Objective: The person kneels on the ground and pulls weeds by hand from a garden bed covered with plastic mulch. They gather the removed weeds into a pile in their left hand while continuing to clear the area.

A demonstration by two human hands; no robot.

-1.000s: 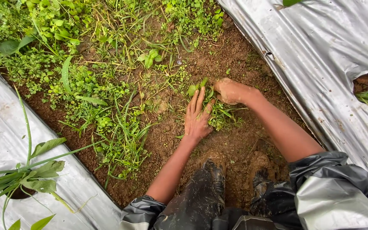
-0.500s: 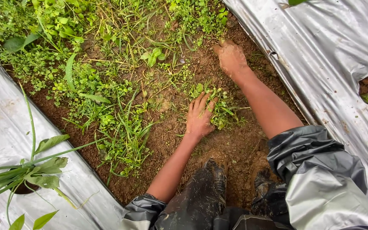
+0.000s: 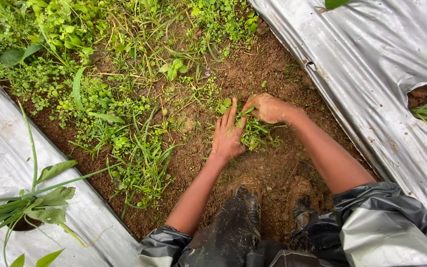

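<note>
- Head view: a small clump of weeds (image 3: 253, 134), low, green and leafy, sits in bare brown soil (image 3: 273, 168) between two silver plastic sheets (image 3: 381, 74).
- The left hand (image 3: 227, 136) lies flat, fingers spread, just beside the clump, its grip released.
- The right hand (image 3: 268, 108) is clenched on the weeds' top.
- The weeds' roots are hidden; muddy boots (image 3: 233, 222) are partly cut off.

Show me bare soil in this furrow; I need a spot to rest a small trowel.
Bare soil lies beyond the right hand, running along the right sheet. More lies open between the left hand and the boots. Weeds crowd the left half up to the left sheet, and a clump fills the gap between both hands.
</note>
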